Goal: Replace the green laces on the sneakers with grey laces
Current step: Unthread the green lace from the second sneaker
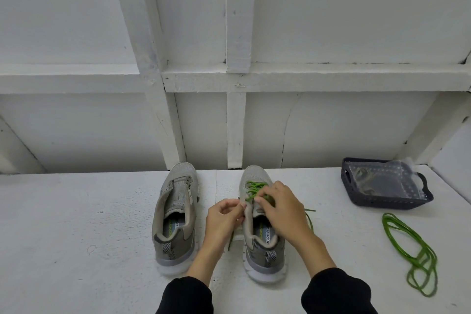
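Note:
Two grey sneakers stand side by side on the white table, toes pointing away from me. The left sneaker has no lace in it. The right sneaker carries a green lace through its upper eyelets, with loose ends trailing on both sides. My left hand pinches the left edge of the right sneaker's collar near the eyelets. My right hand lies over the tongue and its fingers pinch the green lace.
A removed green lace lies coiled on the table at the right. Behind it sits a dark basket holding a clear plastic bag with grey laces inside. A white panelled wall rises behind the table.

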A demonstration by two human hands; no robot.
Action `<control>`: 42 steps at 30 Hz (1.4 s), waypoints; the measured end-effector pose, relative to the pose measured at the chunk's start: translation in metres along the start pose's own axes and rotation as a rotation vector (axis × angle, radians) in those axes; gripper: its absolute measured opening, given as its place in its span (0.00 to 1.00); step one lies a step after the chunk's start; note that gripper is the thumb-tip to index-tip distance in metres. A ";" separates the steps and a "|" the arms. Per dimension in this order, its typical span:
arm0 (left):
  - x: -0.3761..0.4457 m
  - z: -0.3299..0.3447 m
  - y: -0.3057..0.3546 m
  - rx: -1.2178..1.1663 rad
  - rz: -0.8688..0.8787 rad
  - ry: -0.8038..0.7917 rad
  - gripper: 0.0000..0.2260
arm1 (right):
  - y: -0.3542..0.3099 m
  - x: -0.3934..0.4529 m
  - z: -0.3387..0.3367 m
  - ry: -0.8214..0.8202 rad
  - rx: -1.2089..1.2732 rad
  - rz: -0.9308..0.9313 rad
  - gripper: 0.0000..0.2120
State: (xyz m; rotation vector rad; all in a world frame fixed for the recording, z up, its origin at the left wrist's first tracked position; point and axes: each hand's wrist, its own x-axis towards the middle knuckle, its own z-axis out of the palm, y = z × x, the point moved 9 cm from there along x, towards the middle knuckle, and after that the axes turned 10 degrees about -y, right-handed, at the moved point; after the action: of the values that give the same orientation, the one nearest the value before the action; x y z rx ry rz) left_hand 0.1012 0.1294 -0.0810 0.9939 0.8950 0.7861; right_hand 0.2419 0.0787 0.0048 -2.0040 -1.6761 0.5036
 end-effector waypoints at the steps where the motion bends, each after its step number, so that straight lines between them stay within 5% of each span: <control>1: 0.001 0.000 0.000 0.005 0.002 0.003 0.01 | 0.006 0.000 -0.004 0.039 0.249 0.016 0.06; 4: 0.002 -0.001 -0.001 0.030 0.010 0.017 0.03 | 0.019 -0.003 -0.014 0.116 0.972 0.036 0.08; 6: 0.003 -0.002 -0.002 0.046 0.020 0.031 0.03 | 0.024 -0.004 -0.021 0.150 1.135 0.021 0.08; 14: 0.005 -0.004 0.001 0.129 0.054 0.053 0.03 | 0.043 -0.017 -0.039 0.324 0.567 0.061 0.08; 20: 0.005 -0.001 0.006 0.162 0.064 0.024 0.02 | 0.063 -0.017 -0.025 0.189 -0.091 0.124 0.05; 24: 0.005 0.001 0.016 0.253 0.105 -0.005 0.02 | 0.082 -0.018 -0.002 0.066 0.055 0.223 0.14; 26: 0.004 0.003 0.024 0.335 0.149 -0.004 0.03 | 0.073 -0.023 -0.008 0.159 0.182 0.198 0.15; 29: 0.000 0.010 0.038 0.471 0.235 0.010 0.04 | 0.056 -0.027 -0.010 0.234 0.284 0.118 0.04; 32: -0.004 0.024 0.054 0.729 0.337 0.009 0.05 | 0.051 -0.026 0.002 0.152 0.296 0.144 0.09; 38: -0.001 0.068 0.067 1.284 0.544 -0.106 0.12 | 0.066 -0.032 0.011 0.274 0.437 0.226 0.14; 42: 0.006 0.079 0.062 1.428 0.560 -0.124 0.10 | 0.070 -0.032 0.015 0.315 0.487 0.244 0.16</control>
State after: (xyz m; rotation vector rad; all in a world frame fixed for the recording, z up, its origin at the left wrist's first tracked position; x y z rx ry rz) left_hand 0.1658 0.1284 -0.0036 2.5922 1.0468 0.4291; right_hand 0.2845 0.0394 -0.0482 -1.8110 -1.0097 0.5790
